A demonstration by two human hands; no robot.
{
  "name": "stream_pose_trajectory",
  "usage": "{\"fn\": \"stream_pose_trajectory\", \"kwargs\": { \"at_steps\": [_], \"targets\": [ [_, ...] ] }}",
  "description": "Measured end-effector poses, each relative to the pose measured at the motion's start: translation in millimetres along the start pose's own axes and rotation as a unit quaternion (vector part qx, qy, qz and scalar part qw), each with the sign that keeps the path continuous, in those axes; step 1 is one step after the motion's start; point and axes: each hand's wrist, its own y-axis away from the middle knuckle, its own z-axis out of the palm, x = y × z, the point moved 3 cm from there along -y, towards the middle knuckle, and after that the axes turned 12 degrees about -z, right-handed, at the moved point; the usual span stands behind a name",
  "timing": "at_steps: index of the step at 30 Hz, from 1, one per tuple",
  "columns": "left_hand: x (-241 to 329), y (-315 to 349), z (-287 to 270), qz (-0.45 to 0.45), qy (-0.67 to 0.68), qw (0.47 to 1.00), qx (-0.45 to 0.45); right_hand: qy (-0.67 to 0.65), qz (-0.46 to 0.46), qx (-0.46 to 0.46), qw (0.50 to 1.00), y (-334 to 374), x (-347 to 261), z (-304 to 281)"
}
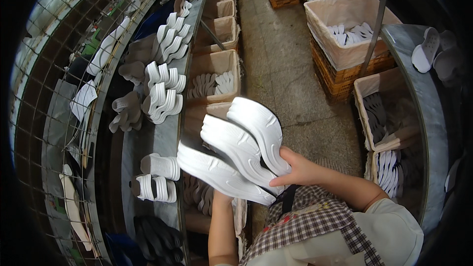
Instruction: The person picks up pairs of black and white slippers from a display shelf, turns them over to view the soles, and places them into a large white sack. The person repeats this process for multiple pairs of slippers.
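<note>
Three thick white shoe soles (231, 143) with wavy, ribbed sides are fanned out in front of me, held up between my two hands. My right hand (291, 170) is closed on their near right ends, thumb along the side. From below, my left hand (222, 198) comes up against the leftmost sole; its fingers are hidden behind it. Left of the soles, a small group of white shoe pieces (160, 188) lies on the long metal-topped bench (165, 143).
Rows of white shoe pieces (170, 37) and grey ones (127, 111) line the bench, with wire mesh (37, 133) beyond. Lined bins (217, 61) stand beside it. Across the concrete aisle (290, 88) are orange crates (330, 76), more lined bins (320, 12) and another bench (406, 51).
</note>
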Motion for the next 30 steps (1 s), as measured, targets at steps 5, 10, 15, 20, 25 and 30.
{"fn": "stream_pose_trajectory", "kwargs": {
  "at_steps": [5,10,15,20,25,30],
  "targets": [
    [0.6,0.4,-1.1,0.001,0.03,1.0,-0.002,0.063,-0.022,-0.001,0.998,1.6,2.3,-0.3],
    [3.7,2.0,0.3,-0.003,0.046,0.999,-0.001,0.113,-0.048,-0.002,0.992,0.2,2.0,-2.2],
    [6.7,6.6,3.8,-0.012,0.068,0.998,0.002,0.139,-0.047,-0.025,0.989,-3.3,1.9,-6.1],
    [17.2,14.3,20.7,-0.035,0.133,0.99,0.007,0.196,-0.242,0.019,0.95,-20.7,-8.1,-15.9],
    [35.0,23.9,41.4,-0.085,0.249,0.964,0.027,0.287,-0.3,-0.036,0.909,-38.3,-10.3,-38.1],
    [52.2,31.4,51.9,-0.111,0.307,0.943,0.06,-0.241,0.042,-0.026,0.969,-27.8,12.4,-30.9]
  ]
}}
